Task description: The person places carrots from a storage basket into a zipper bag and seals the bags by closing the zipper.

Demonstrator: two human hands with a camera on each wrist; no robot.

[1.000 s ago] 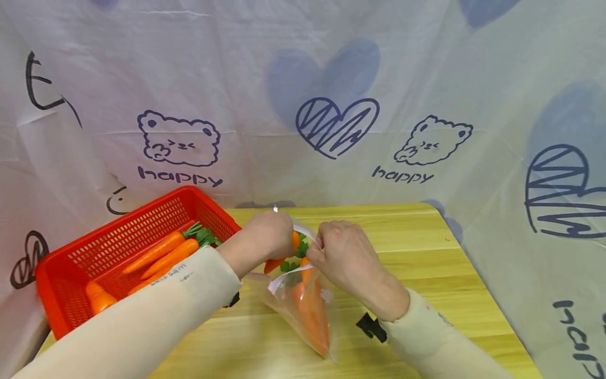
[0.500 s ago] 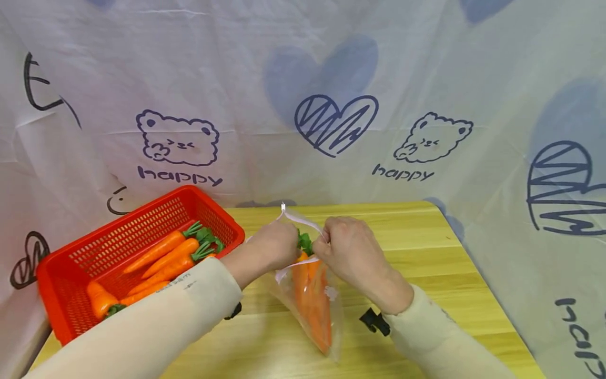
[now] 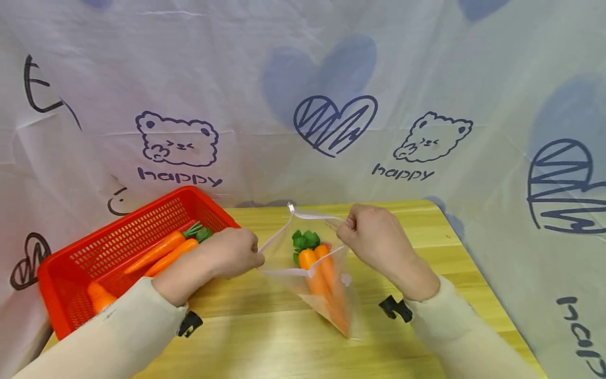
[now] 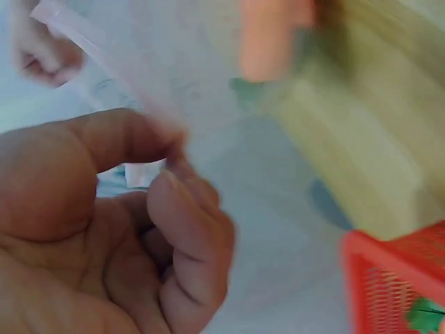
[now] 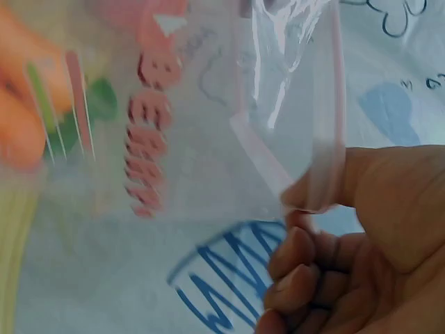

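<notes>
The clear plastic bag (image 3: 300,281) is hanging just right of the centre of the head view, its mouth spreading wide between two hands. The left hand (image 3: 234,252) is pinching the bag's pale rim on the left, thumb against fingertip, with the other fingers curling toward the palm in the left wrist view. The right hand (image 3: 379,231) is pinching the opposite side of the rim between thumb and forefinger, as the right wrist view is showing. A small white slider (image 3: 291,209) is sitting at the far corner of the mouth, near the upper middle of the table.

Inside the bag, two carrots (image 3: 307,259) are lying side by side, their green leaves (image 3: 306,240) pointing up toward the opening and their tips slanting to the lower right. Red lettering (image 5: 147,132) is running down the bag wall in the right wrist view, too blurred to read fully.

On the left of the head view, a red basket (image 3: 109,231) is holding more carrots (image 3: 158,252), the left forearm partly covering them. A yellow wood-grain table (image 3: 246,337) is filling the lower middle, and a pale printed sheet (image 3: 236,79) is hanging behind it.
</notes>
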